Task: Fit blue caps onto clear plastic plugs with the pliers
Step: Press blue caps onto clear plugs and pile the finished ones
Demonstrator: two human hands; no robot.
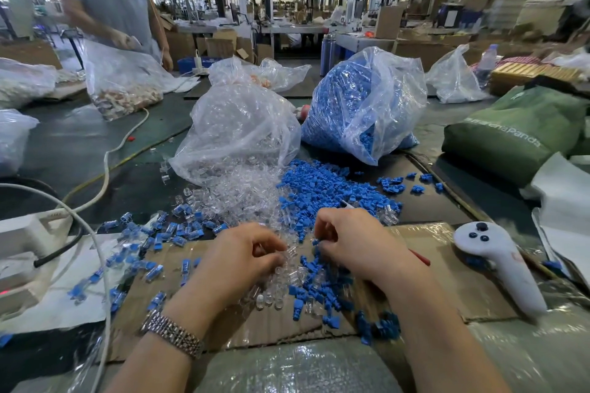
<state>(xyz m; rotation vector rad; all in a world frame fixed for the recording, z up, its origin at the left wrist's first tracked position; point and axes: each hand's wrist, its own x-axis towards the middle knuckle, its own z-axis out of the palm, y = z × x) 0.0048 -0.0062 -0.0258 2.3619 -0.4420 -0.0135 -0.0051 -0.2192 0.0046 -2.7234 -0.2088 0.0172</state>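
Note:
My left hand (245, 252) pinches a clear plastic plug (291, 254) over the cardboard sheet (447, 281). My right hand (351, 242) is curled round the pliers (420, 259). Their red handle sticks out behind the palm and a pale tip shows above the knuckles. Its fingertips meet at a blue cap (319, 244), close to the plug. Loose blue caps (325, 188) and clear plugs (242, 191) lie heaped just beyond and under my hands. Capped plugs (153, 233) are scattered to the left.
Behind the heaps stand a bag of clear plugs (242, 128) and a bag of blue caps (360, 105). A white controller (498, 262) lies at the right, a green bag (517, 131) beyond it. Cables (105, 175) run at the left. A person (105, 0) stands at the back left.

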